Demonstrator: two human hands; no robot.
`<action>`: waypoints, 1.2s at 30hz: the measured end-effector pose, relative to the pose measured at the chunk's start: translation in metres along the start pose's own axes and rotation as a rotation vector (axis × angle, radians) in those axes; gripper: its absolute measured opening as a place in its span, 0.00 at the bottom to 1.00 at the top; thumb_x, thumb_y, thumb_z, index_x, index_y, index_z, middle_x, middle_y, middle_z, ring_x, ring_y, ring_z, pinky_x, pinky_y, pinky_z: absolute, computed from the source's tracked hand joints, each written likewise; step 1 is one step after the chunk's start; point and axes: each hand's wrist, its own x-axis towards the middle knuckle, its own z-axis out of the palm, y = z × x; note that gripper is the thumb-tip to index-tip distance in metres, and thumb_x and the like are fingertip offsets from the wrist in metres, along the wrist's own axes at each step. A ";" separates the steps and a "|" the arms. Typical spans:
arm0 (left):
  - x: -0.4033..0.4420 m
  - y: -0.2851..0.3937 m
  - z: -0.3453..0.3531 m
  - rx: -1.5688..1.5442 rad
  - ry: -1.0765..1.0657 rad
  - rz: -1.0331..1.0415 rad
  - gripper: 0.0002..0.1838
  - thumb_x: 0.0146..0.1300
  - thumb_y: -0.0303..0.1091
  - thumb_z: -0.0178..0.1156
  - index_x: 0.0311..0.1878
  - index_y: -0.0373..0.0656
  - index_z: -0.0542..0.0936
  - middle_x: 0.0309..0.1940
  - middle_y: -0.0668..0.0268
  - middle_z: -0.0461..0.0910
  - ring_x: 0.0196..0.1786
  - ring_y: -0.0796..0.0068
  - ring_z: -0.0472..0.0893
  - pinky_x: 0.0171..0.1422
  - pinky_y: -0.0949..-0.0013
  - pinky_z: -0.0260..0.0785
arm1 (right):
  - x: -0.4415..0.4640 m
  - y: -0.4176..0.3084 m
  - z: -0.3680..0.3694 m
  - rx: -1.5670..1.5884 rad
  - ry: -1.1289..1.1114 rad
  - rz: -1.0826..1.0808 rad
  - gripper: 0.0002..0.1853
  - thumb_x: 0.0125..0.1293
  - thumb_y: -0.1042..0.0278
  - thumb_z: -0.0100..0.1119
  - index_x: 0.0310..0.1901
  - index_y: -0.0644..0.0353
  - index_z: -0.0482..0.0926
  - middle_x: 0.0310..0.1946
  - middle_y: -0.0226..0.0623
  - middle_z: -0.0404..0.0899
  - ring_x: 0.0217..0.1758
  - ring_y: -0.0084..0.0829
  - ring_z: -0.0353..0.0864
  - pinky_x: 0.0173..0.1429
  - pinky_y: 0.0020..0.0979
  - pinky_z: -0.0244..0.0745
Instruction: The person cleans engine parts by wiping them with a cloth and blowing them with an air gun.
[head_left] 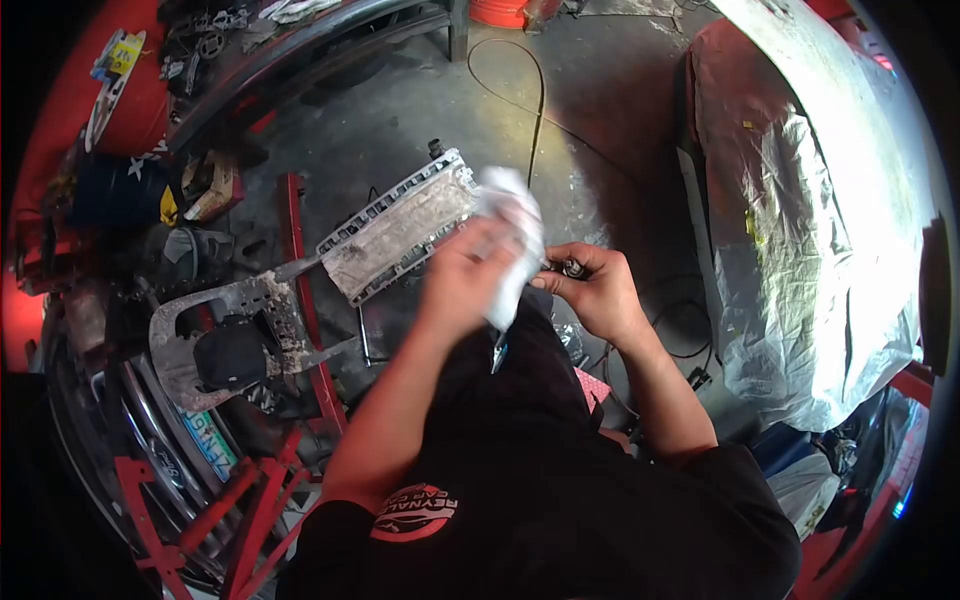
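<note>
I count one white cloth (526, 262) mid-frame, gripped in the fingers of the left hand (465, 275) (a bit blurred). Just right of it, the right hand (604, 290) pinches one small metal part (573, 268) between thumb and fingers. One long metal piece (400, 235) lies left of centre.

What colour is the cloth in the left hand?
The cloth is white, shown in the head view.

The cloth (523, 262) sits in the left hand (463, 280), just left of the small part (573, 268) in the right hand (605, 298), while the engine part (398, 238) lies left of both, a license plate (210, 447) farther left and nearer, a sheet (765, 285) far right, and a cable (541, 100) on the floor (610, 90) ahead.
</note>
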 end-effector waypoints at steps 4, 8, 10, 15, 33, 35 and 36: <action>-0.002 -0.009 0.022 0.437 -0.066 0.248 0.08 0.67 0.31 0.58 0.44 0.36 0.79 0.33 0.58 0.82 0.36 0.70 0.82 0.43 0.66 0.74 | -0.005 0.000 -0.003 0.021 -0.022 0.002 0.15 0.55 0.68 0.71 0.43 0.63 0.83 0.35 0.42 0.86 0.37 0.28 0.84 0.44 0.33 0.77; 0.005 -0.026 0.036 0.502 0.070 0.218 0.10 0.65 0.34 0.56 0.34 0.35 0.77 0.31 0.48 0.81 0.34 0.44 0.80 0.38 0.53 0.71 | -0.019 0.007 0.001 -0.334 0.002 -0.077 0.14 0.58 0.66 0.71 0.42 0.65 0.82 0.32 0.40 0.84 0.35 0.26 0.82 0.42 0.34 0.76; 0.017 -0.050 0.036 0.467 0.311 0.040 0.14 0.67 0.38 0.53 0.34 0.35 0.78 0.28 0.49 0.80 0.33 0.49 0.81 0.39 0.54 0.72 | -0.027 0.002 0.005 -0.138 0.059 -0.074 0.14 0.60 0.67 0.70 0.43 0.66 0.81 0.32 0.35 0.84 0.31 0.24 0.79 0.39 0.30 0.75; 0.033 -0.046 0.026 -0.771 0.100 -0.246 0.16 0.74 0.38 0.47 0.53 0.36 0.76 0.40 0.61 0.80 0.41 0.70 0.80 0.47 0.63 0.76 | -0.026 -0.008 -0.025 0.671 -0.013 0.137 0.14 0.68 0.63 0.62 0.48 0.65 0.80 0.33 0.29 0.82 0.23 0.15 0.70 0.28 0.21 0.69; 0.122 -0.024 0.242 0.546 0.171 0.188 0.15 0.63 0.30 0.58 0.53 0.40 0.79 0.48 0.50 0.81 0.51 0.52 0.81 0.58 0.58 0.71 | 0.093 0.120 -0.189 0.776 -0.092 0.369 0.07 0.73 0.65 0.52 0.45 0.59 0.71 0.25 0.29 0.75 0.16 0.20 0.69 0.18 0.23 0.66; 0.133 -0.014 0.256 0.738 0.145 0.195 0.11 0.60 0.31 0.59 0.45 0.40 0.79 0.43 0.52 0.82 0.46 0.50 0.81 0.51 0.55 0.73 | 0.104 0.120 -0.211 0.793 -0.135 0.422 0.05 0.74 0.66 0.46 0.41 0.54 0.71 0.20 0.23 0.70 0.16 0.17 0.69 0.17 0.21 0.62; 0.129 -0.008 0.264 0.614 0.321 0.235 0.09 0.61 0.31 0.59 0.44 0.41 0.78 0.40 0.52 0.82 0.43 0.51 0.82 0.47 0.55 0.73 | 0.121 0.144 -0.222 0.812 -0.194 0.442 0.08 0.75 0.60 0.45 0.38 0.52 0.71 0.19 0.22 0.69 0.15 0.16 0.65 0.15 0.20 0.58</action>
